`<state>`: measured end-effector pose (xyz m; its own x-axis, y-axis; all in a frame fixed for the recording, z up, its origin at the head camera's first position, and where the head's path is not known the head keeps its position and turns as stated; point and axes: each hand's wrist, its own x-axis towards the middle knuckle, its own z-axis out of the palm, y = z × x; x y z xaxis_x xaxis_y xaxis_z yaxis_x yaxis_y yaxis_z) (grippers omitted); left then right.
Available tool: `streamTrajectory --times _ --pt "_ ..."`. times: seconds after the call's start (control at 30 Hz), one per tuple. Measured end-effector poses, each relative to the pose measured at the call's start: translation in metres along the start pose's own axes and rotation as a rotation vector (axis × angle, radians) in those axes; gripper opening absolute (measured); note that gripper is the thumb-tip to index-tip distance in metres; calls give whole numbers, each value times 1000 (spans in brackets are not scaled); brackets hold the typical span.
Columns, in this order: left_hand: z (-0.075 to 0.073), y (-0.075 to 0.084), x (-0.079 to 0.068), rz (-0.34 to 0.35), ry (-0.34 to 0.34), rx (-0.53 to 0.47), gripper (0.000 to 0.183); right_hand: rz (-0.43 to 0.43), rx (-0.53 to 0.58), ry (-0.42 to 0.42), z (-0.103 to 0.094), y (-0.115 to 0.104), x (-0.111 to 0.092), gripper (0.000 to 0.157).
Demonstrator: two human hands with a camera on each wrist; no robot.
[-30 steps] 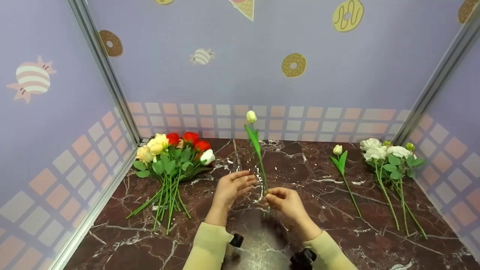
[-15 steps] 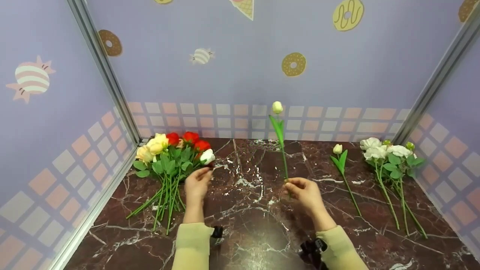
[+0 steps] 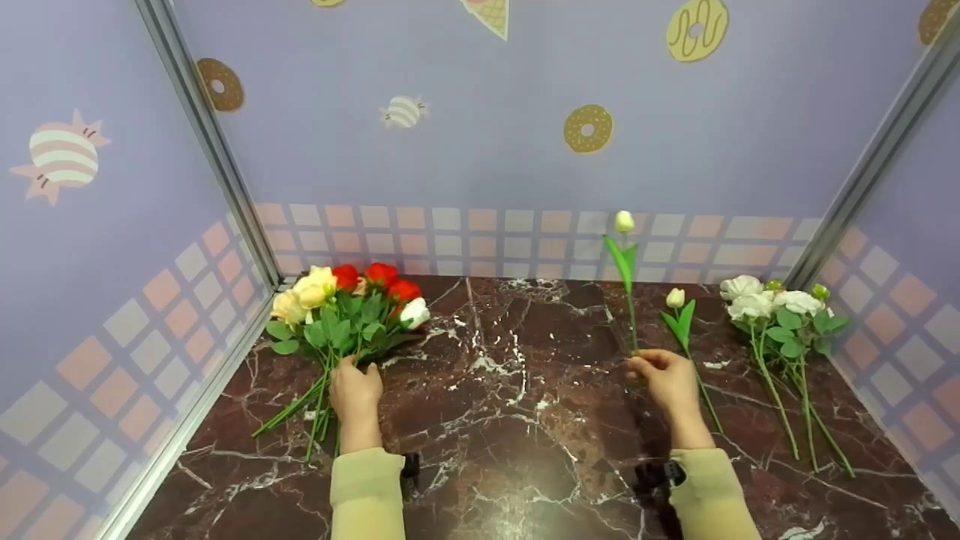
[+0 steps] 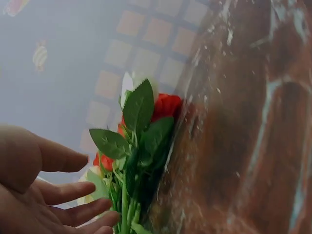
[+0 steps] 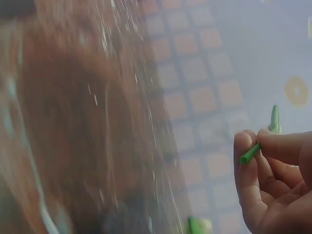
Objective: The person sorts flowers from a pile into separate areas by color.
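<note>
My right hand [image 3: 667, 381] pinches the lower stem of a cream-white tulip [image 3: 625, 266] between thumb and fingertips, its bloom pointing up. The cut end of the green stem [image 5: 250, 153] sticks out past the fingers in the right wrist view. My left hand [image 3: 356, 391] is at the stems of a bunch of flowers [image 3: 351, 319] on the left, with yellow, red and white blooms. In the left wrist view its fingers [image 4: 68, 192] are spread and loosely bent beside the stems. Whether they touch the stems I cannot tell.
A second white tulip [image 3: 682, 328] lies on the dark marbled table [image 3: 510, 450], just right of my right hand. Farther right lie several white flowers [image 3: 780, 311] with long stems. Lilac patterned walls [image 3: 480, 150] close in the back and both sides.
My right hand has carried the upright tulip rightwards, close to the other tulip. My left hand has left the middle and moved left to the stems of the mixed bunch.
</note>
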<state>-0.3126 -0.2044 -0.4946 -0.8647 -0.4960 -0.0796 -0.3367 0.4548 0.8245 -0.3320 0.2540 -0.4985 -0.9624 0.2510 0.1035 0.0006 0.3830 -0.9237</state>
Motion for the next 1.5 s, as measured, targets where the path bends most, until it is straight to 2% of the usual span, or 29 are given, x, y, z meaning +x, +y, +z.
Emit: streamTrajectory --times 0.2,0.33,0.47,0.6,0.7,0.8,1.07,1.17,1.3,1.5 --pt "-1 -8 0 -39 -29 124 52 12 -128 61 -23 12 7 33" --pt "-1 -12 0 -42 -27 186 50 33 -215 112 -36 21 9 32" --pt "-2 -16 2 -46 -9 209 49 38 -296 168 -45 29 10 29" --pt "-4 -18 4 -59 -12 179 46 61 -361 203 -53 36 10 29" --pt "-4 -18 4 -53 -37 107 42 109 -377 212 -60 41 9 29" --pt "-2 -16 5 -63 -87 -22 40 151 -380 209 -66 45 9 30" --pt "0 -12 7 -108 -251 -473 44 172 -444 215 -76 51 5 30" --pt "0 -11 6 -118 -319 -596 48 179 -470 198 -78 54 4 29" --pt "4 -10 5 -111 -368 -656 50 216 -496 159 -81 56 5 28" --pt "9 -8 6 -121 -398 -713 50 271 -524 106 -84 58 5 28"
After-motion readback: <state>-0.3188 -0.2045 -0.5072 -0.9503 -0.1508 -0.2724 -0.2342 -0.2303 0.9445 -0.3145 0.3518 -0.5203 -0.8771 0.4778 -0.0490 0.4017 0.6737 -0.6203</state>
